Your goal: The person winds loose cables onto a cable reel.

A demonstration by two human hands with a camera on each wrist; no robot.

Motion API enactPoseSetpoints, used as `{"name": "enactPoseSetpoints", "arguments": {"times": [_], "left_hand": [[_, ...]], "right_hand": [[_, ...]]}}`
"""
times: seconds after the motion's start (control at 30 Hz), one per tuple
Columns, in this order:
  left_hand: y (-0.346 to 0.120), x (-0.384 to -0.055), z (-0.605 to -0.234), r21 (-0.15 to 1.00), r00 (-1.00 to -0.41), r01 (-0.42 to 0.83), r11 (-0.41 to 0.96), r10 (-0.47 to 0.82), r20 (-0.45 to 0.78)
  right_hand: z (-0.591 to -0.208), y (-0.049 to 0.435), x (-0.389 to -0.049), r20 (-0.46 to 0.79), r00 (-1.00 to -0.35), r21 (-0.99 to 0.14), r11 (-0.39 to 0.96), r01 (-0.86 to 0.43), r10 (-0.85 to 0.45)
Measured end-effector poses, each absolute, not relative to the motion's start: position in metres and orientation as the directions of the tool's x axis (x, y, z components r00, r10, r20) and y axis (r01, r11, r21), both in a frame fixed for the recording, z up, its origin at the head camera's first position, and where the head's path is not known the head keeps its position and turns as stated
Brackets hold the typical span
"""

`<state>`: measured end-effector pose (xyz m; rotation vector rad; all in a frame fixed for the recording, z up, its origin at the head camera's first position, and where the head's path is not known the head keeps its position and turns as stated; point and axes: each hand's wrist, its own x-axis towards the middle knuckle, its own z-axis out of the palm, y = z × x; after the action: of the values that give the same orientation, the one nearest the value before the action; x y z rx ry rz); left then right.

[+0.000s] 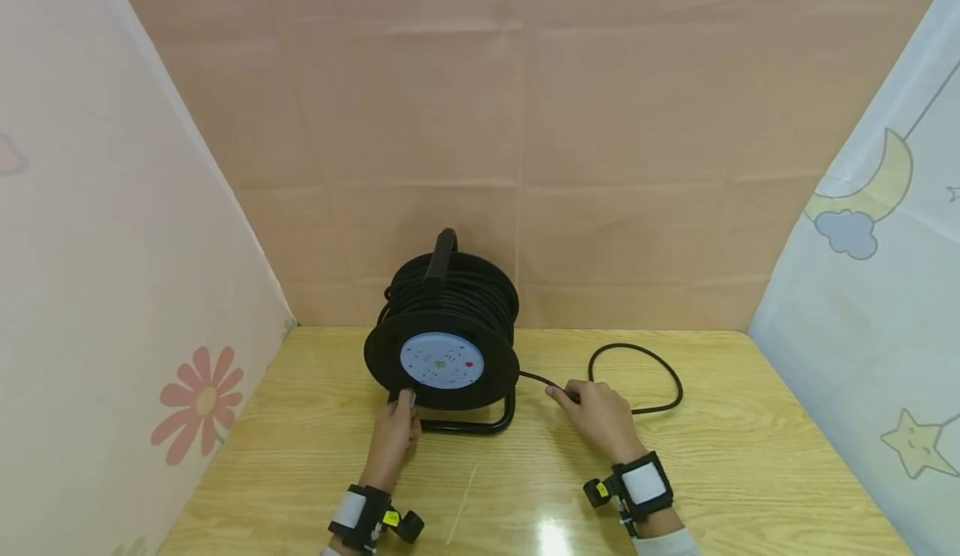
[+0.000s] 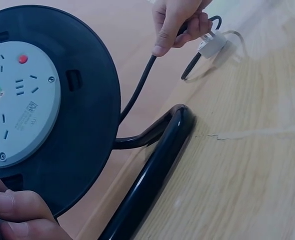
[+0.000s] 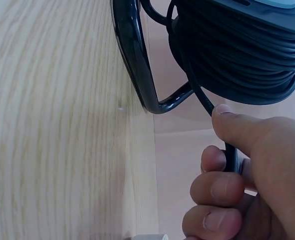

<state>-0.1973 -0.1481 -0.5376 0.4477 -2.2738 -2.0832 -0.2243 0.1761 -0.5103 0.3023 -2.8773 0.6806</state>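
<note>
A black cable reel (image 1: 442, 331) stands on its tubular frame, wound with black cable (image 3: 237, 55). Its round front disc carries a white socket panel (image 2: 22, 102) with a red button. My left hand (image 1: 396, 431) grips the reel at the lower left of the front disc, its curled fingers (image 2: 25, 205) hiding the held part. To the right of the reel, my right hand (image 1: 600, 414) holds the loose cable (image 3: 202, 97) between thumb and curled fingers. The cable runs from the drum into this hand, and beyond it a loop (image 1: 678, 385) lies on the table.
A white plug (image 2: 211, 45) at the cable's end is near the right hand, close over the wooden table (image 1: 750, 473). Behind the reel rises a brown paper-covered wall (image 1: 637, 164). Patterned white panels (image 1: 862, 331) flank both sides. A carrying handle (image 1: 441, 260) tops the reel.
</note>
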Motion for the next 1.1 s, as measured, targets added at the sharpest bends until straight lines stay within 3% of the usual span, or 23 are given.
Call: {"name": "enactPoseSetpoints", "arguments": {"times": [1.1], "left_hand": [[-0.165,-0.201,-0.523,0.989,-0.950,-0.144,0.016,-0.281,-0.134]], "right_hand": [[-0.519,0.177,-0.228,0.236,-0.961,-0.396,0.888,-0.232,-0.146]]}}
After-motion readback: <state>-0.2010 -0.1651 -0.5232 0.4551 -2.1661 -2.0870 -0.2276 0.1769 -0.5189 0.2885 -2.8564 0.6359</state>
